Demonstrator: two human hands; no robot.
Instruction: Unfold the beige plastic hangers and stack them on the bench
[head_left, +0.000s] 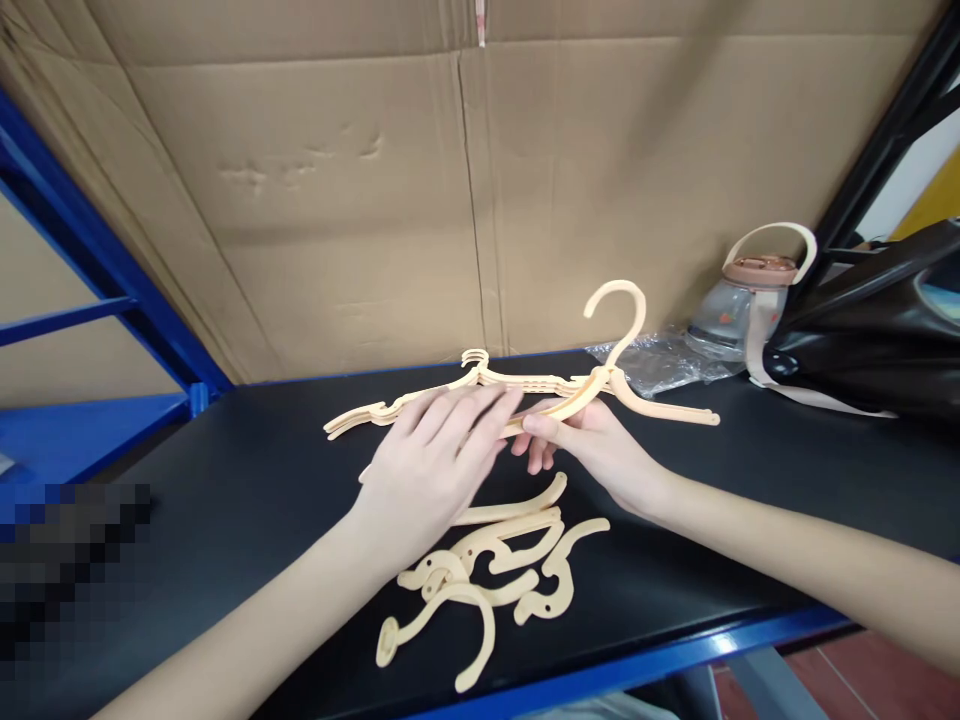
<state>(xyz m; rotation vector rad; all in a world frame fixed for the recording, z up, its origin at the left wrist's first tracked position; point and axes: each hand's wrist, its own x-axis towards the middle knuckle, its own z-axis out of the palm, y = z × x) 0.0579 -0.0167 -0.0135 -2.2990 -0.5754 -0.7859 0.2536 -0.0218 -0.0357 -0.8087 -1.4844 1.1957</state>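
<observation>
Both hands hold one cream plastic hanger (pixel 637 400) just above a black tabletop (pixel 225 490). My left hand (pixel 431 465) lies over the hanger's left arm with the fingers closed round it. My right hand (pixel 592 445) pinches the hanger's middle from below, near the hook that curves upward. Behind my hands, a stack of assembled cream hangers (pixel 420 395) lies flat on the table. In front of my hands sits a small heap of loose cream hanger parts (pixel 487 575), hooks and curved arms among them.
A cardboard wall (pixel 450 200) closes off the back of the table. A clear water bottle with a brown lid (pixel 742 300), crumpled clear plastic (pixel 660 360) and a black bag (pixel 877 330) sit at the back right. Blue shelf frame (pixel 97 270) stands left.
</observation>
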